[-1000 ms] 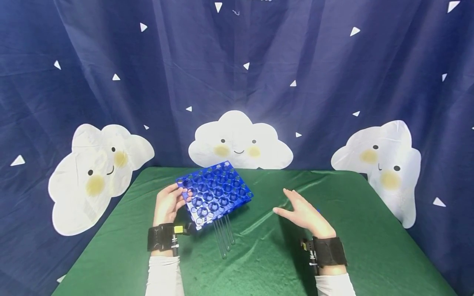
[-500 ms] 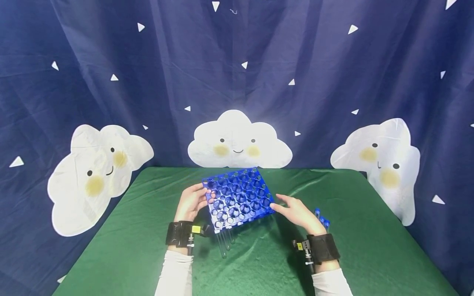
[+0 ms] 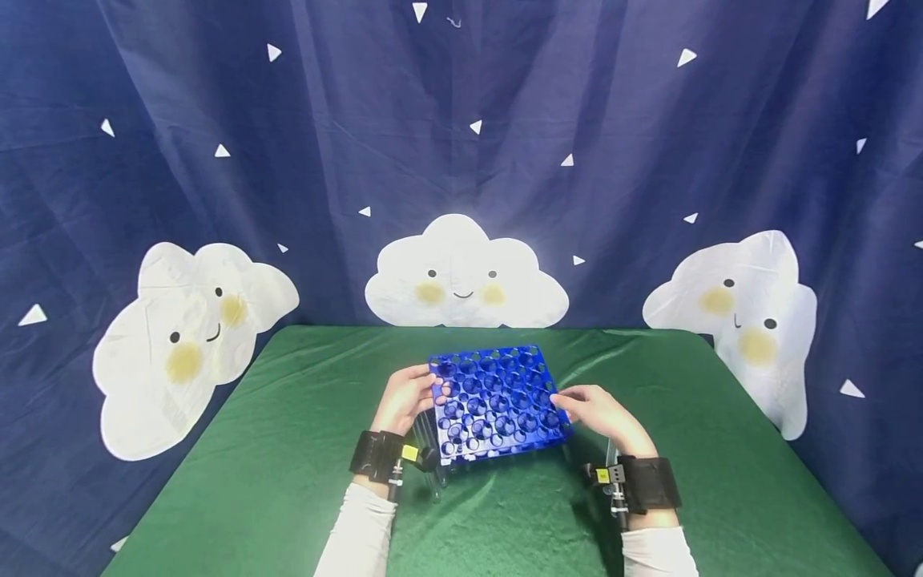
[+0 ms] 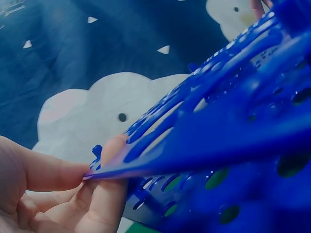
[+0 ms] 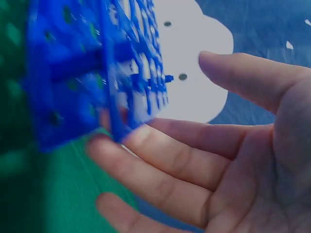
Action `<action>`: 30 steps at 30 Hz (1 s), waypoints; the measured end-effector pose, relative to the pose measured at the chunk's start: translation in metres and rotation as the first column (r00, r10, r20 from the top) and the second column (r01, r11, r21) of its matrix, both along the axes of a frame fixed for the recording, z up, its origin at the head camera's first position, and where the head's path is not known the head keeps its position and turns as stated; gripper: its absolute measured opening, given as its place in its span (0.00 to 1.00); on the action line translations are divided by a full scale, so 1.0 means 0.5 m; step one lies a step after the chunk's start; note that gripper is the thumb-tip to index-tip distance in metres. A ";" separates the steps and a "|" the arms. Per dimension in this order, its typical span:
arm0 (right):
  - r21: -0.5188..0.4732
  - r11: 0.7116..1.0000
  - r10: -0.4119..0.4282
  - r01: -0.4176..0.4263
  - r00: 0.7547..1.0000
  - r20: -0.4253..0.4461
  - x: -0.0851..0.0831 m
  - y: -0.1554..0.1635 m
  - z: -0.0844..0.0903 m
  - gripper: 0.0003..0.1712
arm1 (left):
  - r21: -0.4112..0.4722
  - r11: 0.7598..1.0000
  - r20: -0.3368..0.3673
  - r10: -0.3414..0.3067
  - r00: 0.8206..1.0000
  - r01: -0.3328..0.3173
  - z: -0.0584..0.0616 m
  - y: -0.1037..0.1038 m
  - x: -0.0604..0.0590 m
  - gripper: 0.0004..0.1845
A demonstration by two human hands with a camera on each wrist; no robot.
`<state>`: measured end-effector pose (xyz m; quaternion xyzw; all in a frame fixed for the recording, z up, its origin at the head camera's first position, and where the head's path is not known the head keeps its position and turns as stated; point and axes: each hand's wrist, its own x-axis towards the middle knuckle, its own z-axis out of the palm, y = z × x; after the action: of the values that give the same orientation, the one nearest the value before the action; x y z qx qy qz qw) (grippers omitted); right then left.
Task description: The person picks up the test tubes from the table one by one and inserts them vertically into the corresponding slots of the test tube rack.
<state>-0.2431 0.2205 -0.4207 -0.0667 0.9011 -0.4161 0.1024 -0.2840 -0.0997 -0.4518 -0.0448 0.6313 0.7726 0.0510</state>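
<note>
Holding a blue tube rack [image 3: 497, 402] between both hands, the person has it lifted off the green table [image 3: 252, 449], tilted, over the middle of the cloth.

Left to right:
- Left hand [image 3: 405, 398]: thumb on top and fingers under the rack's left edge, pinching it. The left wrist view shows this plainly, thumb and forefinger [image 4: 109, 179] closed on the thin top plate.
- Clear glass tubes [image 3: 435, 481]: lying loose on the cloth just below the rack's left corner, partly hidden by it. Count uncertain.
- Rack: every hole visible from above looks empty.
- Right hand [image 3: 597, 410]: at the rack's right edge. From the head view it seems to grip; the right wrist view shows the fingers [image 5: 170, 170] mostly straight, spread under the rack's corner, thumb up and clear of it. Supporting rather than clamping, I judge.

Progress, as a judgement: rack in hand but not set down; no tube loaded; tubes untouched on the cloth.

Views: only the head camera shows the tubes, both hands and the cloud backdrop [image 3: 465, 276] whole. Wrist views give finger contact, nothing of the tubes.
</note>
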 end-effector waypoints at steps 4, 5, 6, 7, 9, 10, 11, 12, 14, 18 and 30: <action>-0.049 0.999 0.012 -0.008 0.997 0.079 0.007 0.026 0.002 0.24 | -0.029 0.999 0.005 -0.043 0.999 0.043 -0.014 0.021 0.001 0.22; -0.060 0.998 0.023 -0.018 0.996 0.091 0.010 0.032 0.002 0.24 | -0.032 0.998 0.010 -0.055 0.998 0.055 -0.018 0.025 0.001 0.22; -0.067 0.998 0.024 -0.017 0.995 0.098 0.012 0.037 0.003 0.22 | -0.035 0.997 0.018 -0.065 0.998 0.065 -0.022 0.030 0.001 0.23; -0.067 0.997 0.030 -0.024 0.994 0.101 0.014 0.043 0.003 0.21 | -0.040 0.996 0.023 -0.076 0.997 0.077 -0.025 0.034 0.001 0.23; -0.074 0.997 0.040 -0.032 0.994 0.100 0.017 0.052 0.003 0.18 | -0.047 0.994 0.035 -0.093 0.995 0.095 -0.031 0.041 0.001 0.24; -0.078 0.996 0.044 -0.036 0.994 0.101 0.018 0.055 0.002 0.17 | -0.049 0.993 0.042 -0.101 0.994 0.103 -0.034 0.044 0.001 0.24; -0.077 0.996 0.055 -0.047 0.993 0.100 0.018 0.059 0.001 0.16 | -0.051 0.993 0.053 -0.104 0.993 0.106 -0.037 0.047 0.000 0.24; -0.076 0.996 0.062 -0.054 0.993 0.100 0.019 0.062 -0.001 0.14 | -0.058 0.992 0.055 -0.107 0.993 0.110 -0.039 0.049 0.001 0.24; -0.076 0.994 0.083 -0.075 0.990 0.110 0.018 0.068 -0.006 0.12 | -0.065 0.991 0.058 -0.111 0.992 0.115 -0.043 0.054 0.001 0.24; -0.072 0.991 0.124 -0.115 0.983 0.135 0.016 0.075 -0.019 0.10 | -0.068 0.991 0.063 -0.109 0.992 0.113 -0.048 0.060 0.002 0.24; -0.042 0.991 0.131 -0.125 0.978 0.162 0.017 0.086 -0.028 0.10 | -0.063 0.988 0.074 -0.135 0.988 0.140 -0.060 0.070 -0.002 0.24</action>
<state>-0.2349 0.2637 -0.4348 -0.0916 0.8768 -0.4267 0.2018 -0.2852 -0.0645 -0.4817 -0.0295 0.6567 0.7432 0.1245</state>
